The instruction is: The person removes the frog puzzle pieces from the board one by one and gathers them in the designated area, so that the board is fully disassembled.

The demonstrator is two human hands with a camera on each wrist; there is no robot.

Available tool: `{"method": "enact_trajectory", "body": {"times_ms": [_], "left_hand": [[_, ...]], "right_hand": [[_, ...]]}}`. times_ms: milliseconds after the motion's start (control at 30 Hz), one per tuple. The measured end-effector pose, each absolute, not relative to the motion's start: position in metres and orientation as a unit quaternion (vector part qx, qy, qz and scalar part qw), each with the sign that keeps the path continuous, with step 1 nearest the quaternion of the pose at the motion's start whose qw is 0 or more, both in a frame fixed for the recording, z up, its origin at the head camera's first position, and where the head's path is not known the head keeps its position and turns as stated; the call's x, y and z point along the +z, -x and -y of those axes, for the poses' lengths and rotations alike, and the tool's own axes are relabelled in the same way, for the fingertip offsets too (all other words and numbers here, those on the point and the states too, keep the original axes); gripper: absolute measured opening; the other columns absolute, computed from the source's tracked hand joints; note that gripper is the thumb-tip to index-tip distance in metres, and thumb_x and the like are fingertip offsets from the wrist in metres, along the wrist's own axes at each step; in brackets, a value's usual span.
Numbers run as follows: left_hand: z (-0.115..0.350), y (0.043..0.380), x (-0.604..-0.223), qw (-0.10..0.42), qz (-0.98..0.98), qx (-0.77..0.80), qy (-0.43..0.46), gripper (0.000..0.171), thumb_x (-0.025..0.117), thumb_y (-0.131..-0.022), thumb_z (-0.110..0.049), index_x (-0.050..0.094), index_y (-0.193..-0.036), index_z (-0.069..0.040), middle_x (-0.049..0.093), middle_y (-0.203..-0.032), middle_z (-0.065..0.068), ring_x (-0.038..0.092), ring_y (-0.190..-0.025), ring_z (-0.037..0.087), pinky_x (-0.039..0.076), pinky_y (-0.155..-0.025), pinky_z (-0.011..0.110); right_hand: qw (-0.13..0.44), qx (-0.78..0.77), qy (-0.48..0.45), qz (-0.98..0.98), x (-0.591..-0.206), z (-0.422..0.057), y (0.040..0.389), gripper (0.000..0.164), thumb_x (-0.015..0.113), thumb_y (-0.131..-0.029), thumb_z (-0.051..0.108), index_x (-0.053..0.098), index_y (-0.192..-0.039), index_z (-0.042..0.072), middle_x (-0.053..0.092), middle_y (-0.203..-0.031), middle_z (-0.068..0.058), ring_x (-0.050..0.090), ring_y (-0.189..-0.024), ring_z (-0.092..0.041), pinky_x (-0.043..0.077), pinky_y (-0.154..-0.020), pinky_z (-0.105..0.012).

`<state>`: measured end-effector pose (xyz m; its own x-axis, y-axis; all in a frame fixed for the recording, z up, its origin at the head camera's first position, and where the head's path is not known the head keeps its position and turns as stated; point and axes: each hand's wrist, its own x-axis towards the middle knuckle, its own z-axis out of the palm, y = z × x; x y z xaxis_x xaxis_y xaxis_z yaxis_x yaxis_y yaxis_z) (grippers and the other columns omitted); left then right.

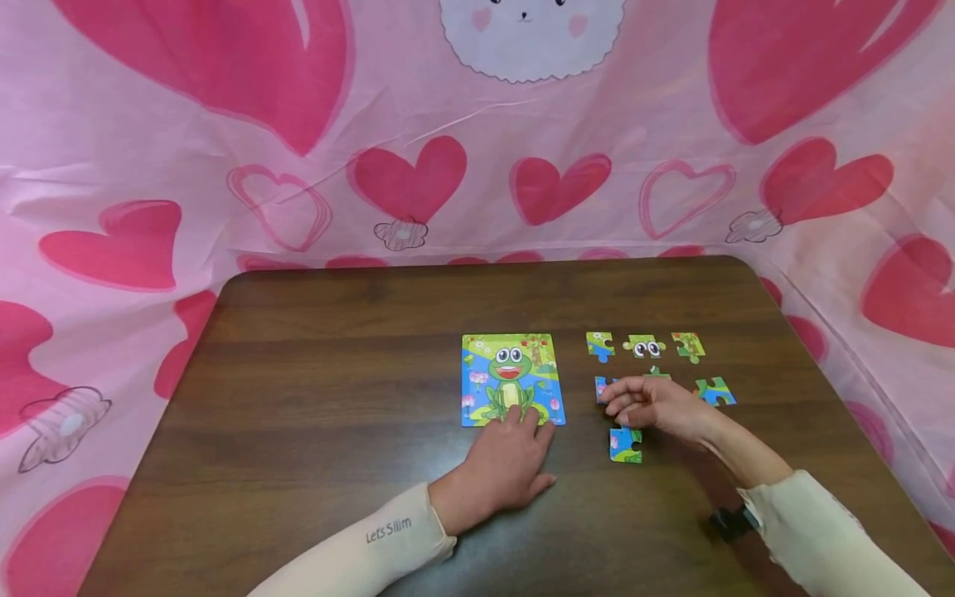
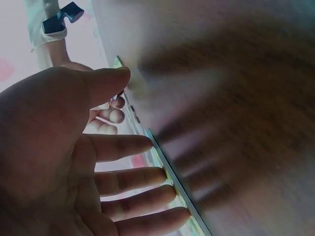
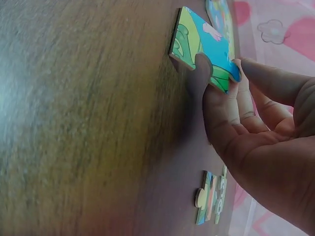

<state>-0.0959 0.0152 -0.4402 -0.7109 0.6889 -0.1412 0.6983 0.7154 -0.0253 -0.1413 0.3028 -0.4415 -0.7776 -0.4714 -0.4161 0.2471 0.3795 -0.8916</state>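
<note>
A square frog picture board [image 1: 477, 348] lies flat on the table. My left hand [image 1: 507, 464] rests its fingertips on the board's near edge, fingers fairly straight; the left wrist view shows these fingers [image 2: 133, 184] against the thin edge. To the right, my right hand [image 1: 664, 408] pinches a corner puzzle piece [image 3: 204, 42] by one edge, between thumb and fingers. Blue and green with a pink flower, this piece [image 1: 623, 448] looks tilted off the table in the right wrist view. Behind the right hand, a blue puzzle piece [image 1: 600, 391] and a green one [image 1: 656, 372] are partly covered.
Three puzzle pieces stand in a far row: a corner piece [image 1: 599, 347], one with frog eyes [image 1: 644, 348] and a tree piece [image 1: 688, 347]. Another blue-green piece [image 1: 715, 391] lies beside the right wrist. A pink heart-print cloth [image 1: 492, 232] hangs behind the brown table [image 1: 328, 373].
</note>
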Motion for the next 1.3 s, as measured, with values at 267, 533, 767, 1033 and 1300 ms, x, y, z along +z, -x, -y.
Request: {"method": "enact_trajectory", "body": {"times_ms": [267, 533, 767, 1033, 1300], "left_hand": [[-0.015, 0.095, -0.439, 0.055, -0.926, -0.053, -0.371, 0.070, 0.061, -0.090, -0.068, 0.057, -0.139, -0.018, 0.060, -0.119, 0.004, 0.057, -0.104, 0.019, 0.054, -0.067, 0.030], [-0.017, 0.093, -0.438, 0.040, -0.925, -0.077, -0.370, 0.073, 0.059, -0.089, -0.071, 0.057, -0.139, -0.017, 0.060, -0.118, 0.004, 0.058, -0.102, 0.019, 0.052, -0.061, 0.028], [-0.017, 0.092, -0.438, 0.056, -0.925, -0.086, -0.365, 0.079, 0.058, -0.087, -0.074, 0.051, -0.144, -0.020, 0.054, -0.128, 0.004, 0.054, -0.109, 0.019, 0.053, -0.068, 0.027], [-0.019, 0.091, -0.439, 0.074, -0.923, -0.107, -0.363, 0.083, 0.055, -0.087, -0.077, 0.047, -0.147, -0.021, 0.053, -0.132, 0.004, 0.053, -0.110, 0.019, 0.055, -0.075, 0.028], [-0.022, 0.084, -0.439, 0.042, -0.921, -0.133, -0.364, 0.084, 0.054, -0.086, -0.079, 0.051, -0.145, -0.018, 0.055, -0.134, 0.006, 0.055, -0.107, 0.018, 0.054, -0.074, 0.026]], "right_hand": [[0.303, -0.517, 0.073, -0.797, -0.436, -0.304, 0.142, 0.038, 0.062, -0.100, 0.013, 0.056, -0.130, -0.010, 0.071, -0.115, -0.017, 0.067, -0.099, -0.011, 0.056, -0.085, -0.024], [0.297, -0.510, 0.058, -0.805, -0.430, -0.306, 0.149, 0.036, 0.056, -0.104, 0.017, 0.059, -0.130, -0.007, 0.069, -0.116, -0.020, 0.068, -0.099, -0.018, 0.058, -0.087, -0.028], [0.280, -0.532, 0.048, -0.798, -0.426, -0.305, 0.157, 0.040, 0.056, -0.105, 0.023, 0.057, -0.130, -0.008, 0.069, -0.116, -0.018, 0.070, -0.098, -0.023, 0.058, -0.087, -0.029], [0.277, -0.545, 0.035, -0.791, -0.418, -0.291, 0.170, 0.046, 0.053, -0.106, 0.029, 0.053, -0.134, -0.008, 0.069, -0.116, -0.016, 0.071, -0.099, -0.023, 0.058, -0.089, -0.031], [0.281, -0.543, 0.058, -0.789, -0.418, -0.263, 0.183, 0.042, 0.052, -0.107, 0.027, 0.056, -0.132, -0.007, 0.065, -0.113, -0.019, 0.067, -0.098, -0.029, 0.058, -0.086, -0.034]]}}
